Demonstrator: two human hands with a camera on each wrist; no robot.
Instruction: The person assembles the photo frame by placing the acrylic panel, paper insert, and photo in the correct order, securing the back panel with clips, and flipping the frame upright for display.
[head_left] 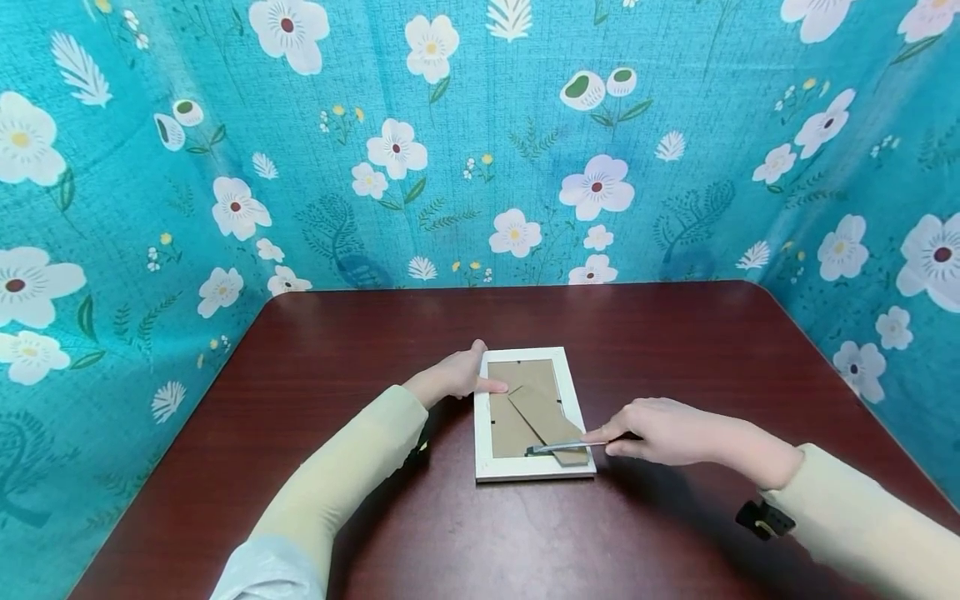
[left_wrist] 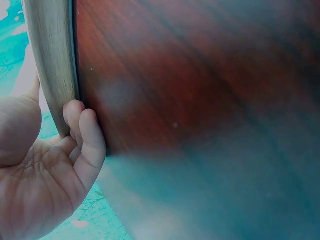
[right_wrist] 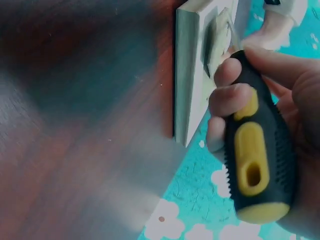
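A white picture frame (head_left: pixel 517 468) lies back side up on the table, its brown backing board (head_left: pixel 506 433) showing with small dark tabs at the edges. A brown stand flap (head_left: pixel 551 421) slants across the board. My left hand (head_left: pixel 453 375) grips the frame's left side, thumb over the backing and fingers (left_wrist: pixel 90 137) against the outer edge. In my right hand (head_left: pixel 663 429) is a screwdriver; its black and yellow handle (right_wrist: pixel 255 160) shows in the right wrist view. The metal shaft (head_left: pixel 566 447) crosses the flap's lower end, its tip by the board's lower edge.
The dark red wooden table (head_left: pixel 375 333) spreads around the frame on all sides. Behind it and at both sides hangs a turquoise flowered cloth (head_left: pixel 465 117). A black strap device (head_left: pixel 765 518) sits at the right wrist.
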